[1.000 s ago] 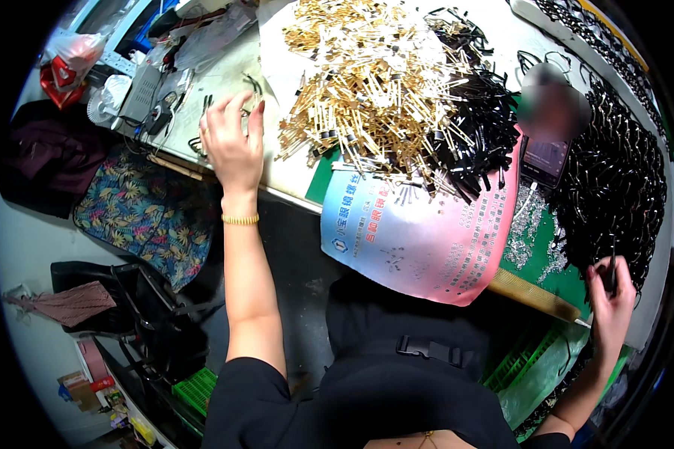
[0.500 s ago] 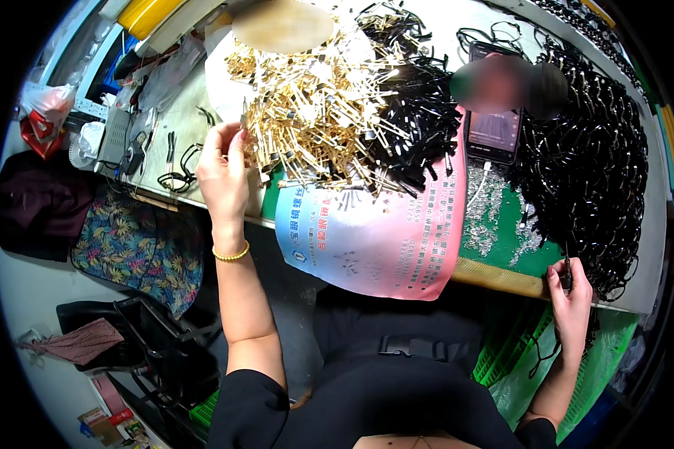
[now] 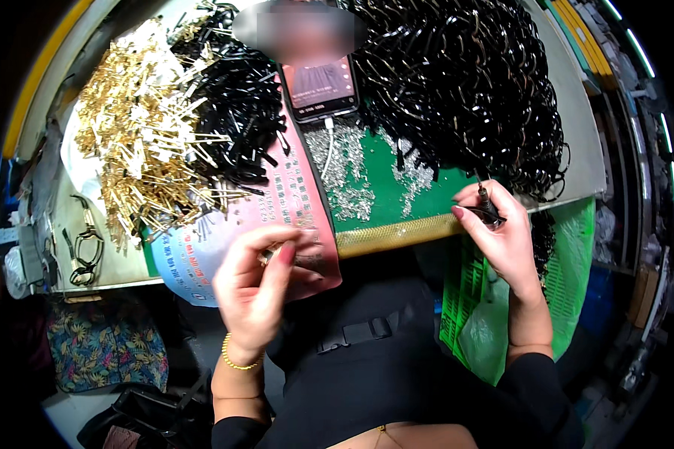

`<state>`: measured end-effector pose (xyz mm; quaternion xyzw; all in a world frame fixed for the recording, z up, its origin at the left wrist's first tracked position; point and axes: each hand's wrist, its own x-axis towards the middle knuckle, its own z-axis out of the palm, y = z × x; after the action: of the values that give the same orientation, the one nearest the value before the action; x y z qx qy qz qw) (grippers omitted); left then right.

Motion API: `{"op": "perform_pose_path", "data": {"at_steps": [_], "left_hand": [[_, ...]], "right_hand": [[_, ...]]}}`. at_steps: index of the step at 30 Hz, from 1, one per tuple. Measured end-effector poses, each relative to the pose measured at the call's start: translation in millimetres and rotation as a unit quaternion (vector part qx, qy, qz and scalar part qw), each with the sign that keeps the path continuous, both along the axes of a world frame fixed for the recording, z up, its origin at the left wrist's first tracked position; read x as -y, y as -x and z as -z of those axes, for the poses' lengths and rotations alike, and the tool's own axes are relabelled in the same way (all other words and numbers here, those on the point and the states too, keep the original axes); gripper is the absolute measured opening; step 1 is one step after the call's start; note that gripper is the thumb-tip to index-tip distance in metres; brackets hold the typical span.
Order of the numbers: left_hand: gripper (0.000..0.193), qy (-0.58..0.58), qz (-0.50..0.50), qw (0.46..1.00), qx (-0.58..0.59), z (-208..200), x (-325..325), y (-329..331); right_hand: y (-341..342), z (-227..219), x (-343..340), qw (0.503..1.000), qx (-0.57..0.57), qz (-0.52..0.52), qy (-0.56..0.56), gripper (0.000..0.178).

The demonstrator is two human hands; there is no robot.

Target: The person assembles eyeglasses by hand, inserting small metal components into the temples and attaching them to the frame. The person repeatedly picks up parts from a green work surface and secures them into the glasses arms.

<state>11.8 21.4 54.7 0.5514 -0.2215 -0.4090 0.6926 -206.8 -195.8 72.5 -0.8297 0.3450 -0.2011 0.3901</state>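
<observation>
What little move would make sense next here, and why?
Probably bring the left hand toward the right hand: the left seems to hold a small gold piece, the right holds a slim dark tool, and they are apart.

Blue and red printed characters on the blue end of a blue-to-pink sheet [image 3: 246,215], rows of small dark characters and digits on its pink end, partly behind the left hand [image 3: 254,288], tiny pale caption lines on phone screen [image 3: 319,81], illegible.

A slim dark tool [image 3: 486,203] sits at three o'clock, thin end toward twelve; a small gold-coloured piece [image 3: 267,257], mostly hidden, at eight.
</observation>
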Motion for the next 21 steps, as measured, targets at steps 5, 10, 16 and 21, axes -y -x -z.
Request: {"op": "perform_pose_path", "data": {"at_steps": [5, 10, 16, 21], "left_hand": [[0.033, 0.067, 0.084, 0.989, -0.102, 8.9, 21.0, 34.7], [0.033, 0.029, 0.099, 0.992, -0.065, 25.9, 15.6, 36.5], [0.034, -0.043, 0.153, 0.984, -0.078, 14.4, 17.1, 33.8], [0.036, 0.002, 0.164, 0.956, -0.245, 26.2, 17.7, 41.2]], "right_hand": [[-35.5, -19.6, -32.5, 0.94, 0.126, -0.013, -0.316, 0.01], [-49.0, -6.2, -38.3, 0.901, 0.172, 0.022, -0.398, 0.016], [-50.5, -1.3, -43.3, 0.9, 0.182, 0.019, -0.396, 0.016], [-39.0, -3.7, -49.1, 0.906, 0.132, -0.031, -0.402, 0.015]]}}
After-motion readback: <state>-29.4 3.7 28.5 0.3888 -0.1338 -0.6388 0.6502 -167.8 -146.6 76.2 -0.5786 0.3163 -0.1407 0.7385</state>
